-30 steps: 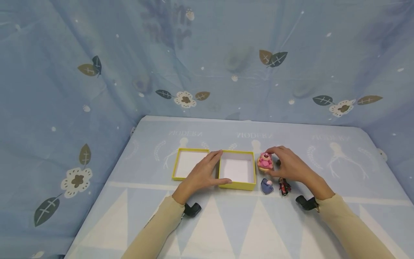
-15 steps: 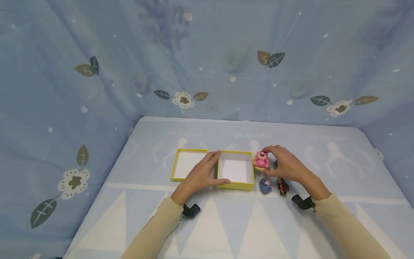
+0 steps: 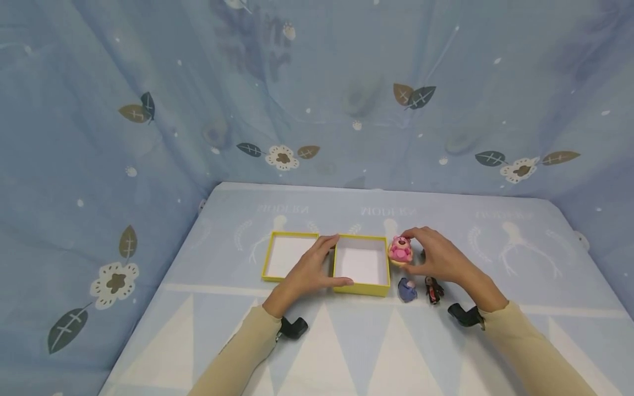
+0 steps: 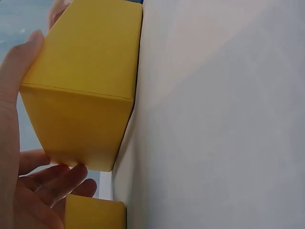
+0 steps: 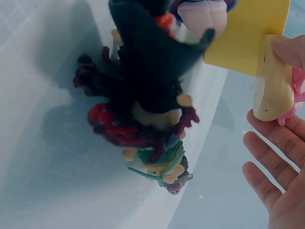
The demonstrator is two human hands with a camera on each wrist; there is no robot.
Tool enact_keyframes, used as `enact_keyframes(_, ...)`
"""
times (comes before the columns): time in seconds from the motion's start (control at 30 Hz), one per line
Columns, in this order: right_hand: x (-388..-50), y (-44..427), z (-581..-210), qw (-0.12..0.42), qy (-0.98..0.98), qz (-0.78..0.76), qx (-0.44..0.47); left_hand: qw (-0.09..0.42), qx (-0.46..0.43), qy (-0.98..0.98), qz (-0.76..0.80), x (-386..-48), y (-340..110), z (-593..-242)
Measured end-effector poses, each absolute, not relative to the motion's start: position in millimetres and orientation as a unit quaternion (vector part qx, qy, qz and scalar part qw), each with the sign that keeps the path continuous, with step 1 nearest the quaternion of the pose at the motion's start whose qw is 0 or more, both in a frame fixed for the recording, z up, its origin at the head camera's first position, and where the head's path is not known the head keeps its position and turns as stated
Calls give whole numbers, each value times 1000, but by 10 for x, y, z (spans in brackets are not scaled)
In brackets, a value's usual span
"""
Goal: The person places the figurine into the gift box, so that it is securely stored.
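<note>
A yellow open-topped box (image 3: 364,290) with a white inside stands mid-table. My left hand (image 3: 308,272) holds it at the near left corner, thumb on the front wall and fingers at the left wall; the left wrist view has the box wall (image 4: 81,57) close up. Just right of the box, my right hand (image 3: 438,256) pinches a pink bear figurine (image 3: 400,250) on a cream base (image 5: 271,90), between thumb and index finger. Its other fingers are spread in the right wrist view. The bear seems raised off the table, near the box's right wall.
Left of the box lies its shallow yellow-rimmed lid (image 3: 284,258), white side up. A blue-purple figurine (image 3: 407,290) and a dark red-and-black figurine (image 3: 433,290) lie right of the box. A green-clothed figurine (image 5: 159,162) stands beyond. A blue fabric wall rises behind the table.
My right hand has carried the bear figurine slightly left, up to the box's right edge. The left hand keeps its hold on the box. The head view has shifted a little.
</note>
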State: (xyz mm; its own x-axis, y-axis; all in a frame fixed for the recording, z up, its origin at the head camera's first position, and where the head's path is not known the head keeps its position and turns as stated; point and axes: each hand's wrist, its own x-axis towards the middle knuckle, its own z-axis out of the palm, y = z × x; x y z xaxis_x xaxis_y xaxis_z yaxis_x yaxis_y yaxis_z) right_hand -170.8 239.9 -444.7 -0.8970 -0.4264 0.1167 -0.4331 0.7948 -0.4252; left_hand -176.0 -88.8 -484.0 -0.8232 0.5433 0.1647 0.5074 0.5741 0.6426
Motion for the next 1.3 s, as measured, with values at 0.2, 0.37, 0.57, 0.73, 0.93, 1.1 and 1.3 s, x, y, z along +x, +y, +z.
enact_keyframes(0.2,-1697,2396,-4449,12,-948,225,226,34,289,883,369,-1762,-887,-4864)
enact_keyframes(0.37,-1691,2391,-4442,8,-950,224,218,38,294,870,394,-1768,-880,-4873)
enact_keyframes(0.57,-1685,2397,-4427,6,-951,220,217,55,298,844,443,-1782,-869,-4873)
enact_keyframes(0.73,-1696,2397,-4438,4,-951,218,220,63,290,839,456,-1786,-877,-4888)
enact_keyframes(0.93,-1709,2373,-4443,2,-951,214,223,61,284,841,457,-1787,-890,-4914)
enact_keyframes(1.1,-1714,2374,-4430,8,-952,211,223,54,290,838,458,-1794,-886,-4919)
enact_keyframes(1.3,-1708,2396,-4395,16,-950,214,226,66,289,838,458,-1794,-871,-4909)
